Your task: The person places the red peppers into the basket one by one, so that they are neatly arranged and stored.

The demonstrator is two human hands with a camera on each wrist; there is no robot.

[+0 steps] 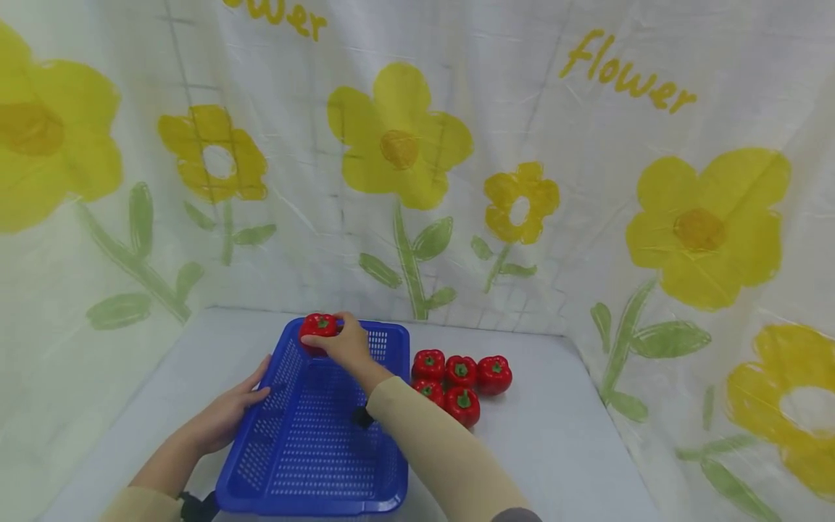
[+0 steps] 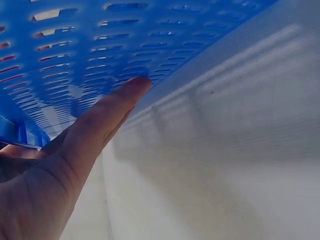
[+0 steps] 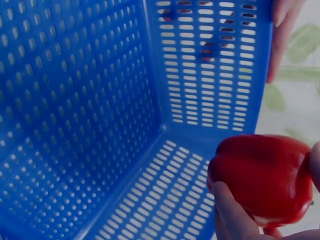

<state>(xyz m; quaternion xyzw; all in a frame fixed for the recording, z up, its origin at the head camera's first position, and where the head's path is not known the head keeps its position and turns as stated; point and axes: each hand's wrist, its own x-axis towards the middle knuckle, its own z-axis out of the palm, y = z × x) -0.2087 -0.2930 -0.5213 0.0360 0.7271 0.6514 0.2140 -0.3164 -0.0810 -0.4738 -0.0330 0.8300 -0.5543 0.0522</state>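
My right hand (image 1: 349, 344) grips a red bell pepper (image 1: 318, 330) between thumb and fingers, above the far left corner of a blue plastic basket (image 1: 326, 428). In the right wrist view the glossy pepper (image 3: 262, 177) overlaps the basket's slotted wall (image 3: 207, 75), its stem end turned away. My left hand (image 1: 225, 413) holds the basket by its left long side, thumb at the rim. Extended fingers (image 2: 100, 120) lie along the outside of the perforated wall in the left wrist view. Inside, the perforated basket floor shows bare.
Several red bell peppers (image 1: 462, 371) with green stems sit clustered right of the basket, partly behind my right sleeve (image 1: 443, 449). Everything stands on a white-covered table (image 1: 554, 442). A white curtain (image 1: 293, 239) printed with yellow flowers hangs behind the table.
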